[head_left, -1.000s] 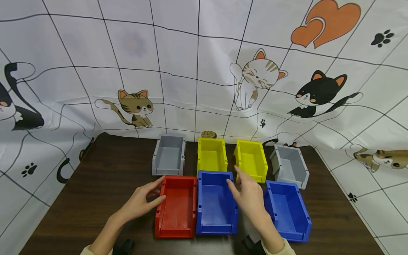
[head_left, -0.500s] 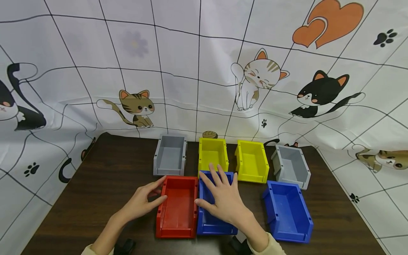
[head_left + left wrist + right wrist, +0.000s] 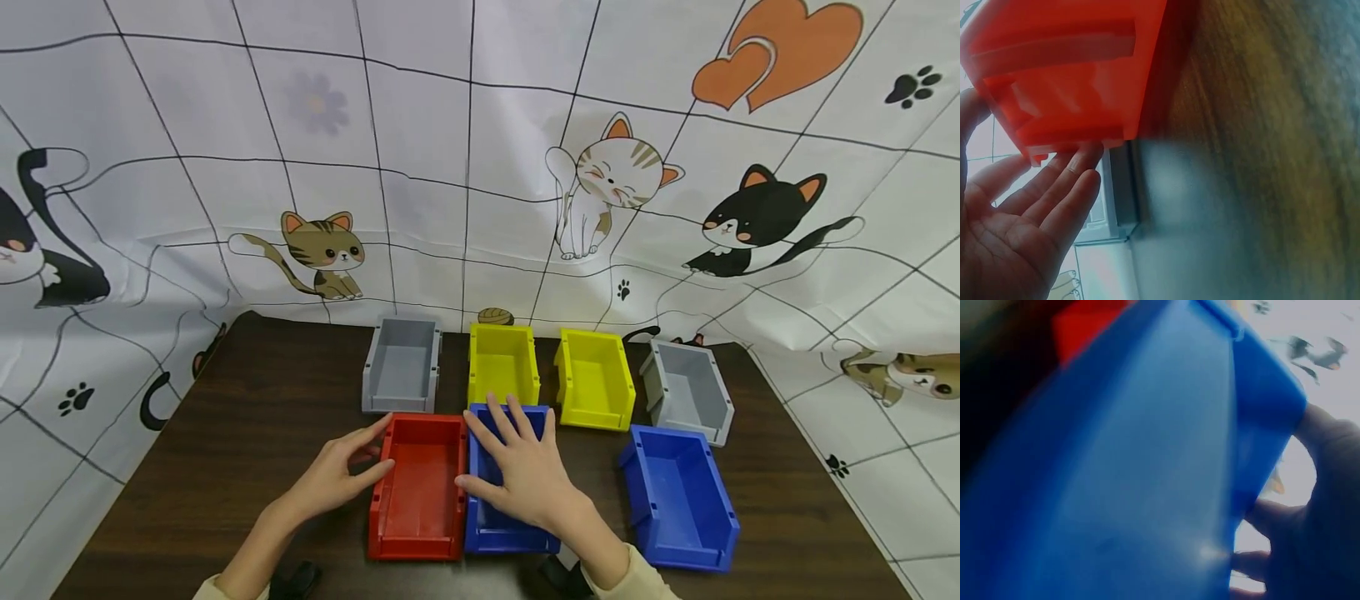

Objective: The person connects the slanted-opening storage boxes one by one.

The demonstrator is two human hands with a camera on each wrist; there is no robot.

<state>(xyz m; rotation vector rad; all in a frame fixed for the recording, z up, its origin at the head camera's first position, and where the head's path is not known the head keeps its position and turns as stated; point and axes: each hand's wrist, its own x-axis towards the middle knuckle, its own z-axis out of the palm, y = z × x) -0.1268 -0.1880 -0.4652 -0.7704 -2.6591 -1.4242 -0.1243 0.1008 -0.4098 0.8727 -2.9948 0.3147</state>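
My left hand point(image 3: 337, 471) rests at the left side of a red open-fronted bin point(image 3: 417, 500). In the left wrist view its fairly straight fingers point(image 3: 1063, 187) touch the bin's outer wall, with the thumb up by the rim. A blue bin point(image 3: 517, 540) stands right against the red one's right side. Over this bin my right hand point(image 3: 528, 483) lies spread, thumb by the seam between both bins and fingertips toward the back rim. From the right wrist, the blue wall point(image 3: 1147, 456) fills most of the view, with fingers along its edge.
Behind stand a grey bin point(image 3: 402, 367), two yellow bins, one left point(image 3: 504, 362) and one right point(image 3: 596, 375), and another grey bin point(image 3: 690, 387). A second blue bin point(image 3: 682, 500) sits apart at right on the dark wooden table point(image 3: 202, 433). A cat-patterned cloth point(image 3: 420, 125) hangs behind.
My right hand has moved left from the blue bin's right side to lie spread over it, thumb now near the red bin. The left hand and the bins look unmoved.
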